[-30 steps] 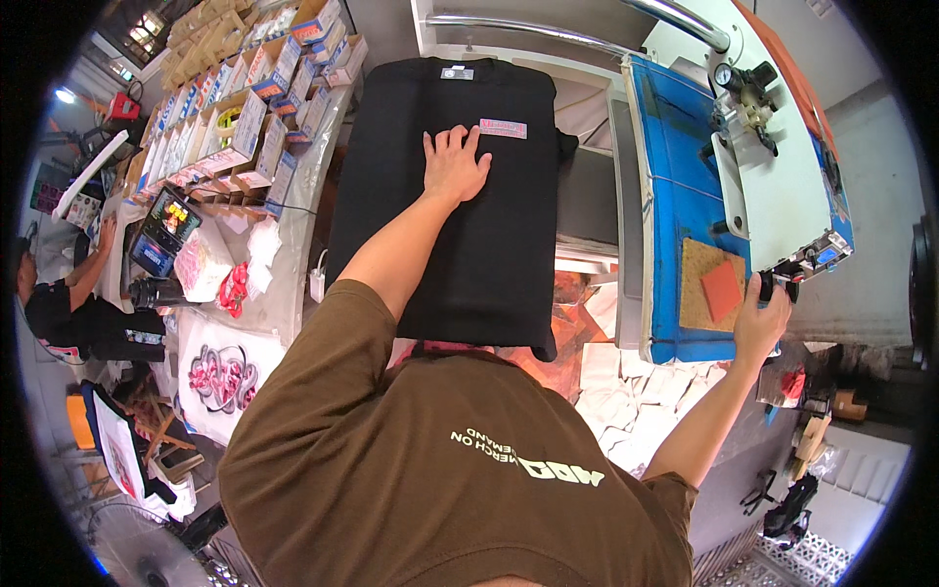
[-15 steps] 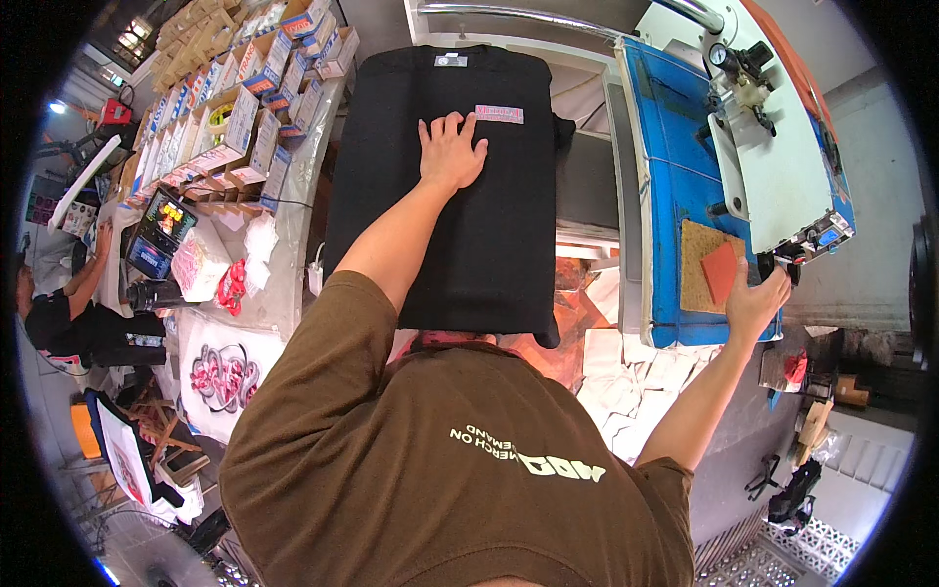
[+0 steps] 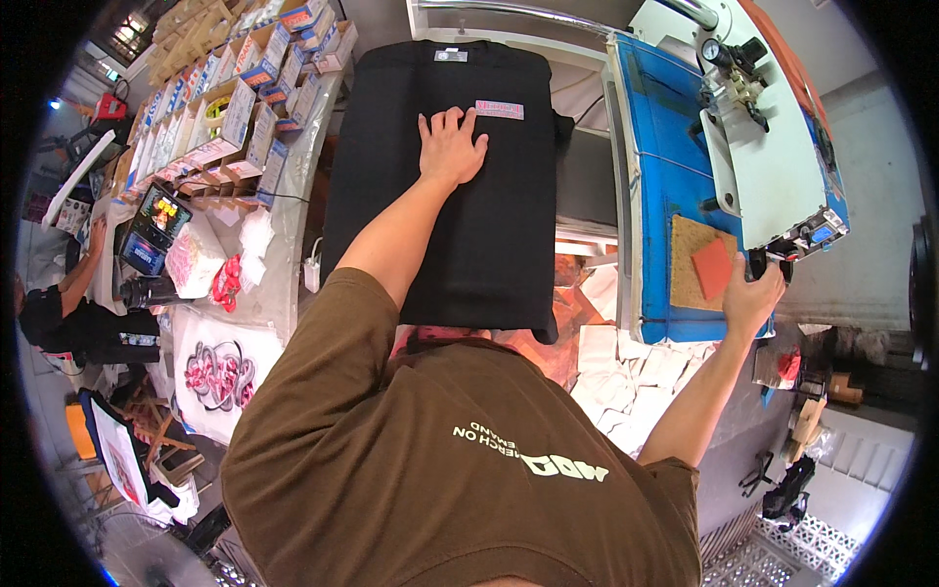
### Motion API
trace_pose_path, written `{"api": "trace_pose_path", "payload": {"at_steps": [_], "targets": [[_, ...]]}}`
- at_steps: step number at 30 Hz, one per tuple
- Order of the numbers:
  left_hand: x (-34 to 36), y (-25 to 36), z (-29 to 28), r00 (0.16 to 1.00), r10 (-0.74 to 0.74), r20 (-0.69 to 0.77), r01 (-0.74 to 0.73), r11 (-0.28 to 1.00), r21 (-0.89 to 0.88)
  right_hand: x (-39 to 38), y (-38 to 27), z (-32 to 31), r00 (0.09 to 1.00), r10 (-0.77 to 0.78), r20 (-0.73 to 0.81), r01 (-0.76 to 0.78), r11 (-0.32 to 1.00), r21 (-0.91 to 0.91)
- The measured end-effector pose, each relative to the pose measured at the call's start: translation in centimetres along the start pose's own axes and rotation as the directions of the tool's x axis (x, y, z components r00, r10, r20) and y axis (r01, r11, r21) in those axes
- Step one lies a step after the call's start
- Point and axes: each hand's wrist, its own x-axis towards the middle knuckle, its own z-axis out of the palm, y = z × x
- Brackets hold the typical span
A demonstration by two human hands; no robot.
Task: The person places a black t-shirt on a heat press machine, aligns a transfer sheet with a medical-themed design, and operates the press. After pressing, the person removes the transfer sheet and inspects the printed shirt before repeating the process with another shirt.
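Note:
A black T-shirt (image 3: 391,235) lies spread flat in front of me, a small pink-and-blue printed patch (image 3: 500,110) on its chest. My left hand (image 3: 454,149) rests on the cloth just left of and below that patch, fingers outstretched and slightly spread, holding nothing. Over on the right, my right hand (image 3: 753,298) is closed around a black handle (image 3: 757,262) at the front corner of a white heat press (image 3: 782,161); part of the grip is hidden by the hand. Left of this hand, an orange-red square (image 3: 714,266) lies on a brown pad (image 3: 687,274).
The press stands over a blue-covered bench (image 3: 665,186), with a gauge (image 3: 716,52) on top. Cardboard boxes (image 3: 220,127) crowd the left table, beside a screen (image 3: 161,217) and a white printed cloth (image 3: 220,367). A co-worker (image 3: 73,318) is at the far left.
The view has shifted slightly, so the press and bench appear a little further left. Both hands keep their places on the shirt and at the press handle.

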Motion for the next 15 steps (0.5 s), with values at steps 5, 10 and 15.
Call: {"api": "trace_pose_path", "payload": {"at_steps": [5, 10, 15], "targets": [[0.0, 0.9, -0.8, 0.999, 0.028, -0.024, -0.028, 1.000, 0.007, -1.1, -3.3, -1.7, 1.000, 0.002, -0.020, -0.002, 1.000, 0.007], [0.1, 0.8, -0.7, 0.998, 0.023, -0.054, -0.024, 1.000, -0.009, -3.0, -8.0, -2.1, 0.996, -0.057, -0.063, 0.058, 0.998, 0.018], [-0.6, -3.1, -0.6, 0.956, -0.055, -0.289, -0.062, 0.922, -0.381, -5.6, -14.6, -3.4, 0.993, -0.121, -0.009, 0.120, 0.973, 0.199]]}}
